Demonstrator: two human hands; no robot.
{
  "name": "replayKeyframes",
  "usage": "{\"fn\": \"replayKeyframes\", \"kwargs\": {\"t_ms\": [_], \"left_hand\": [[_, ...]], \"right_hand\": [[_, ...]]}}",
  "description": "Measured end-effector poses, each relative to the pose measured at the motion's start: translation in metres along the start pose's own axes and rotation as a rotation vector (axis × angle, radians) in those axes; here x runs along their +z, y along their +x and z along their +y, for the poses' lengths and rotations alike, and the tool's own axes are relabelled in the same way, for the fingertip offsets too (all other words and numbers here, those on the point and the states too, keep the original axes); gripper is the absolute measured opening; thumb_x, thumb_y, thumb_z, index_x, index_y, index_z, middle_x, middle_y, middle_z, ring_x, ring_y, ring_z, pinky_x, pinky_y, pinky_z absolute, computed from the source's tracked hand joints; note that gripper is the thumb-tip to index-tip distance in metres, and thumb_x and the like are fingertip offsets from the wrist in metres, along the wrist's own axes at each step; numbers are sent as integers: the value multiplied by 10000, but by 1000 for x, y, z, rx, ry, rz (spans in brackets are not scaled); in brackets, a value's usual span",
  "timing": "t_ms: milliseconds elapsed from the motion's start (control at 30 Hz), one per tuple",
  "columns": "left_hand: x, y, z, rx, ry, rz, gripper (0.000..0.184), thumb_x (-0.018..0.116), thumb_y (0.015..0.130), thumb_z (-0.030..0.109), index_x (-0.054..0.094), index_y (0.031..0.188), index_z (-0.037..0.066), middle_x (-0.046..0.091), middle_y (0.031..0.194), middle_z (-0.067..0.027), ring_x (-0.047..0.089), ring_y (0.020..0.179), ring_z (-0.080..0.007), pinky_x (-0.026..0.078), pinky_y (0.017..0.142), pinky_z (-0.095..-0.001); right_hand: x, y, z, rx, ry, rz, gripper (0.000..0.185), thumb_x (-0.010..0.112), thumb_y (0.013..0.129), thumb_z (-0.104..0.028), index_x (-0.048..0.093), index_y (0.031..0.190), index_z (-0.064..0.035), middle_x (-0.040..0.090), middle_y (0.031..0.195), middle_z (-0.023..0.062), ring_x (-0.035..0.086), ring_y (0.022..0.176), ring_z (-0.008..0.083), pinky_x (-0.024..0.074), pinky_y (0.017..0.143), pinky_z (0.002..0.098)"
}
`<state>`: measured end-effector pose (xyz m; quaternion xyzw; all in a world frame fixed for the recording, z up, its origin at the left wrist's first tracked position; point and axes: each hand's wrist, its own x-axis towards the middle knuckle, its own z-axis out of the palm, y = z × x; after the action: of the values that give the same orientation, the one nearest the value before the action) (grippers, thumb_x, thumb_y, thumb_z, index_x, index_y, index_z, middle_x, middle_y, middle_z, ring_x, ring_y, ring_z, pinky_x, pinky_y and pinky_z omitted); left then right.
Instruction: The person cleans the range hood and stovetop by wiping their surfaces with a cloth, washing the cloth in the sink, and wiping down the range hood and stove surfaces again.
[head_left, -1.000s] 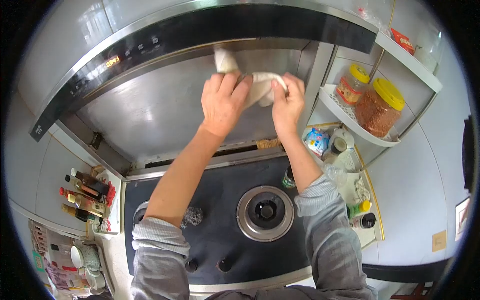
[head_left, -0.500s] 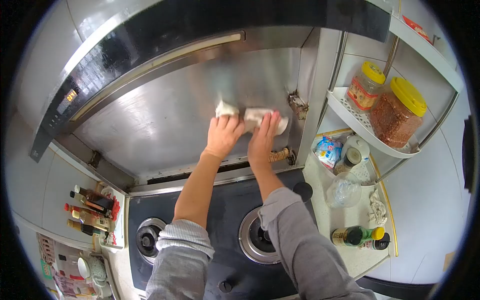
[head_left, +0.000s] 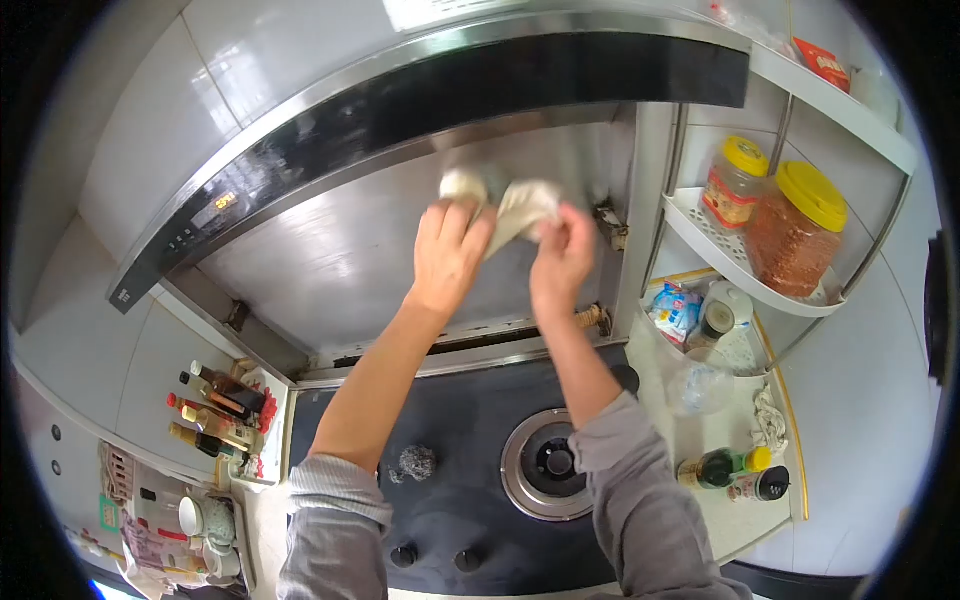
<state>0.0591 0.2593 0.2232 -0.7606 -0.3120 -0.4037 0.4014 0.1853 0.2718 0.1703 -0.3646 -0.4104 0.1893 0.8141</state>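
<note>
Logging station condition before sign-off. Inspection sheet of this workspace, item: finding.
Surface: black gas cooktop, right burner bare.
Job's things: off-white cloth before steel back panel; contact unclear.
Clutter: steel-wool scourer on the cooktop; bottles at left; yellow-capped bottle on right counter.
Grips: left hand closed on the cloth; right hand at its edge, blurred, hold unclear.
Cables: nothing seen.
Surroundings: range hood above; corner shelf at right, holding two yellow-lidded jars.

Nothing surely readable: orange digits on hood display [head_left: 224, 201] blurred; lettering on red packet [head_left: 823, 66], jar label [head_left: 729, 200] too small.
</note>
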Motion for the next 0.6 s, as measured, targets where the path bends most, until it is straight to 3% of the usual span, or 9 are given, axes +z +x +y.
{"fn": "replayKeyframes", "kwargs": {"t_ms": [67,133,200,300,400,433,600], "left_hand": [[6,38,-7,36,-34,109,366,585,675,109,607,1037,59,528,1120,-107,513,979,-302,438,818,-400],[30,54,-7,112,88,-128,368,543,736,157,586,1075,22,505,1195,-127,481,1083,-312,413,887,-405],[36,39,-17,269,197,-80,329,527,777,183,592,1069,46,505,1195,-109,462,1115,-271,403,899,-376],[27,25,-34,247,202,-65,317,534,771,200,589,1068,103,496,1215,-60,459,1133,-224,421,873,-350],[7,12,-66,291,212,-79,308,535,770,205,592,1062,125,499,1219,-37,462,1127,-200,428,839,-323],[-2,3,-82,299,221,-78,305,534,771,205,593,1061,133,499,1219,-28,462,1125,-194,430,829,-319],[-67,-56,-166,312,281,-155,304,532,773,213,594,1068,177,495,1242,6,464,1117,-171,436,825,-349]], "right_hand": [[6,38,-24,-310,-182,31,284,530,869,-28,536,1153,-6,529,1178,180,522,1081,308,413,932,392],[6,77,-6,-603,-528,-46,374,494,870,-16,478,1243,-3,412,1329,229,423,1214,383,342,1008,452],[19,68,8,-626,-648,-98,442,466,865,-7,401,1301,4,332,1385,239,332,1281,406,303,1041,461],[35,56,16,-564,-575,-76,475,443,860,2,330,1321,23,272,1397,281,232,1321,437,216,1082,467],[63,30,21,-628,-676,-4,475,455,853,-10,335,1311,25,294,1360,293,250,1281,474,231,1057,496],[79,18,14,-621,-662,14,472,498,831,-42,374,1283,16,337,1304,283,317,1205,469,270,1010,512],[154,-58,3,-723,-828,26,494,606,783,-147,445,1231,-12,388,1213,224,371,1115,401,322,944,497]]}}
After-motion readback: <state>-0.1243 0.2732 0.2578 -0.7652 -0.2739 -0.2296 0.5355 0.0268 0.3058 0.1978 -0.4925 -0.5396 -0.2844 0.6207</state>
